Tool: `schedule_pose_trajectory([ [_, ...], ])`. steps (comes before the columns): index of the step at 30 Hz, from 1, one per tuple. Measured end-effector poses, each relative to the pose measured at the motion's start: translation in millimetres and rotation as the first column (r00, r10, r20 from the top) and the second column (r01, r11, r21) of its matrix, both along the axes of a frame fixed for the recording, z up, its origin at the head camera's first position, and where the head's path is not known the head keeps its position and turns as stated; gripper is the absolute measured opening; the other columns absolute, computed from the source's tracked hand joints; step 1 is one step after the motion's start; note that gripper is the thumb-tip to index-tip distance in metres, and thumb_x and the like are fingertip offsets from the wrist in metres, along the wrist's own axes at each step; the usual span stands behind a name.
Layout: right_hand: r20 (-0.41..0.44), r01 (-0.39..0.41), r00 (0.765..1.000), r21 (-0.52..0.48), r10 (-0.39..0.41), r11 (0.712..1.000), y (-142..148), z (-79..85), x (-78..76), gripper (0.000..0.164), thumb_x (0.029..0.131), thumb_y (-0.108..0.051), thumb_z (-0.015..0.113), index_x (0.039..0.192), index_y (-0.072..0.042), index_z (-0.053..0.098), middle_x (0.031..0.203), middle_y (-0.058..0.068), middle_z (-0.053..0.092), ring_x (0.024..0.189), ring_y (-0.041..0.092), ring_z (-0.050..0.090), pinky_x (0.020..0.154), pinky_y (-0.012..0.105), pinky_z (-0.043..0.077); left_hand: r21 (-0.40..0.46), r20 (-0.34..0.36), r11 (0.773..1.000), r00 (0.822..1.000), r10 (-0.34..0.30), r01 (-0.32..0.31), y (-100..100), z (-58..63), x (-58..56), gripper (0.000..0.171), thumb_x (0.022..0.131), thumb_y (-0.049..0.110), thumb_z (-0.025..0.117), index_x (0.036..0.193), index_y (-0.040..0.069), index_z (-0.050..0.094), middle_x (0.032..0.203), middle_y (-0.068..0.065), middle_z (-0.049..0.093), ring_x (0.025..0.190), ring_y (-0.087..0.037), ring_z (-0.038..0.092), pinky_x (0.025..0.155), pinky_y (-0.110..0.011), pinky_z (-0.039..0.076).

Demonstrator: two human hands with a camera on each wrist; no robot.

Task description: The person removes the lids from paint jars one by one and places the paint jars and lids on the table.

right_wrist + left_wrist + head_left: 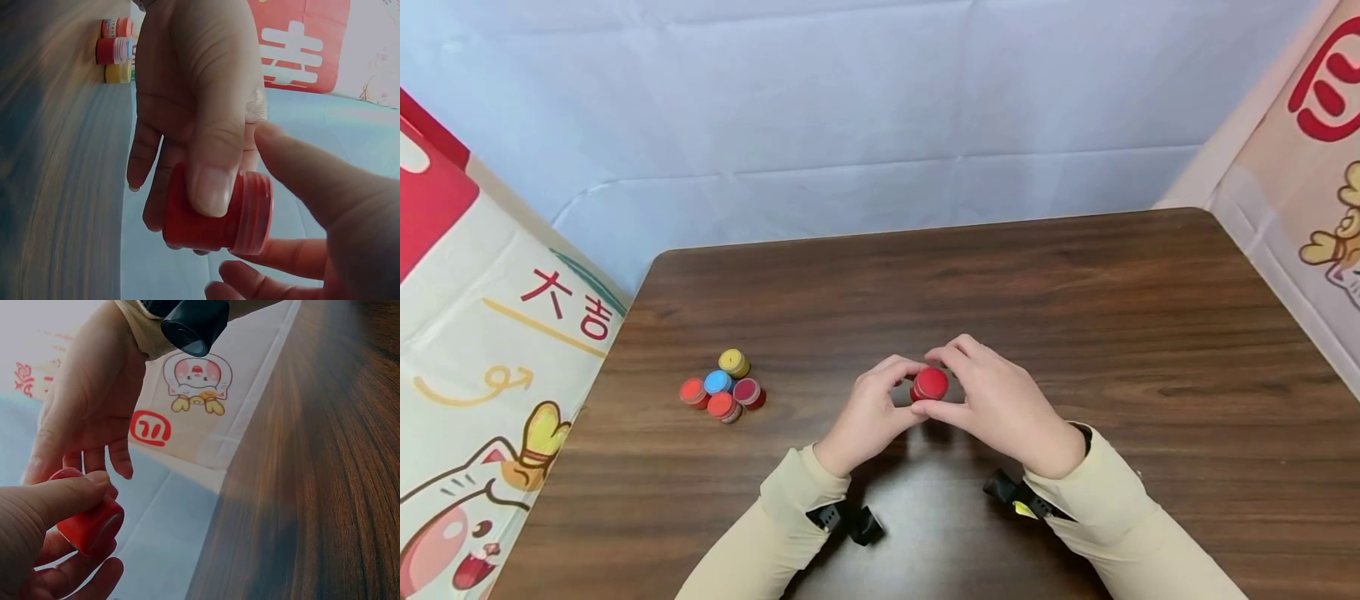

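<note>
In the head view a small red paint jar (930,384) sits between both hands over the middle of the table. My left hand (871,410) grips its body, with the thumb pressed on the red side (200,225) in the right wrist view. The jar lies tipped in that view, its ridged lid (255,212) towards my right hand (1000,404). The right fingers spread around the lid; the thumb stands apart from it and a fingertip lies at its edge. The left wrist view shows the jar's rounded red base (103,528) beyond the left thumb.
Several more paint jars cluster at the left of the brown table (1075,292): a yellow jar (732,361), a blue-lidded jar (718,382), a dark red jar (749,392) and two orange-red ones (724,406). White cloth (850,125) hangs behind; printed cloths flank both sides.
</note>
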State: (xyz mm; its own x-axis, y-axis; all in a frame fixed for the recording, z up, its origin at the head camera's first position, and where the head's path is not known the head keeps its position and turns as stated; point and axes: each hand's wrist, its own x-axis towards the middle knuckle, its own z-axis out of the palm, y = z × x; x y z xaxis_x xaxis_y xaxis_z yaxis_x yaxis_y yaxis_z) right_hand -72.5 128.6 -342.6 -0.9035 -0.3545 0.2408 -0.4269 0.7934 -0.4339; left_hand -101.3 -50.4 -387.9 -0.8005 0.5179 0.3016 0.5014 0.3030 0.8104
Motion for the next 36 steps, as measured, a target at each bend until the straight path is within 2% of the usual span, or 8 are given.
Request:
schedule_pose_trajectory([
  [3,-0.002,0.021,1.0,-0.01,-0.021,1.0,0.1,-0.4,-0.2,0.046,0.074,-0.044,0.076,0.104,-0.011,0.063,0.091,-0.002,0.055,0.071,0.008,0.052,0.058,0.026,0.046,0.01,-0.016,1.0,1.0,-0.008,0.008,1.2,0.1,-1.3,0.028,0.078,0.011,0.075,0.104,0.007,0.066,0.101,0.0,0.062,0.096,-0.009,0.056,0.083,-0.04,0.048],
  [8,-0.008,0.016,1.0,-0.027,-0.016,1.0,-0.9,-0.5,0.6,0.038,0.077,-0.04,0.075,0.099,-0.013,0.063,0.085,-0.007,0.052,0.066,0.005,0.049,0.057,0.024,0.044,0.015,-0.015,1.0,1.0,-0.001,0.001,1.1,-1.7,-1.3,0.028,0.078,0.01,0.075,0.104,0.007,0.066,0.1,0.001,0.062,0.095,-0.009,0.056,0.083,-0.039,0.048],
  [13,-0.017,-0.003,1.0,-0.019,0.003,1.0,-0.8,1.2,0.9,0.035,0.079,-0.035,0.074,0.103,-0.013,0.063,0.09,-0.006,0.053,0.068,0.006,0.049,0.057,0.024,0.044,0.004,-0.026,1.0,0.999,0.02,-0.02,1.4,-2.6,-1.9,0.028,0.077,0.01,0.075,0.103,0.007,0.066,0.099,0.001,0.062,0.095,-0.009,0.057,0.083,-0.038,0.048],
  [18,-0.015,-0.064,0.998,-0.024,0.064,0.998,0.7,2.3,1.4,0.038,0.08,-0.026,0.075,0.113,-0.012,0.062,0.099,-0.002,0.054,0.072,0.006,0.053,0.06,0.024,0.046,-0.006,-0.025,0.999,0.999,0.035,-0.036,1.1,-2.8,-2.1,0.03,0.077,0.012,0.077,0.105,0.007,0.066,0.098,0.002,0.062,0.094,-0.008,0.057,0.08,-0.037,0.049],
  [23,-0.014,-0.1,0.995,-0.047,0.1,0.994,1.8,4.4,1.5,0.045,0.077,-0.023,0.077,0.117,-0.01,0.06,0.107,-0.001,0.057,0.086,0.01,0.058,0.069,0.028,0.05,0.0,-0.022,0.999,0.999,0.033,-0.033,0.1,-2.7,-1.8,0.034,0.076,0.013,0.078,0.106,0.007,0.065,0.098,0.001,0.061,0.093,-0.009,0.057,0.08,-0.04,0.049],
  [27,-0.023,-0.065,0.998,-0.033,0.064,0.997,1.1,4.2,0.8,0.054,0.075,-0.035,0.078,0.118,-0.008,0.06,0.107,0.0,0.058,0.091,0.012,0.057,0.072,0.031,0.05,0.001,-0.017,1.0,1.0,0.024,-0.024,-0.2,-2.2,-2.1,0.034,0.076,0.01,0.078,0.107,0.006,0.065,0.1,0.0,0.061,0.096,-0.011,0.057,0.083,-0.04,0.048],
  [32,-0.035,0.015,0.999,-0.001,-0.015,1.0,-0.4,1.2,1.1,0.053,0.075,-0.044,0.075,0.113,-0.009,0.062,0.098,-0.001,0.057,0.074,0.01,0.054,0.06,0.028,0.048,-0.01,-0.02,1.0,1.0,0.009,-0.009,1.7,-2.2,-3.1,0.031,0.078,0.009,0.075,0.107,0.007,0.065,0.101,0.0,0.061,0.096,-0.01,0.057,0.085,-0.033,0.048],
  [36,-0.047,0.034,0.998,0.003,-0.034,0.999,-2.8,-1.6,1.9,0.046,0.075,-0.044,0.075,0.105,-0.011,0.063,0.089,-0.004,0.055,0.063,0.007,0.047,0.053,0.024,0.044,0.0,-0.024,1.0,1.0,0.014,-0.014,0.8,-2.0,-1.9,0.031,0.078,0.009,0.075,0.106,0.007,0.065,0.1,0.0,0.062,0.095,-0.01,0.057,0.084,-0.028,0.047],
])
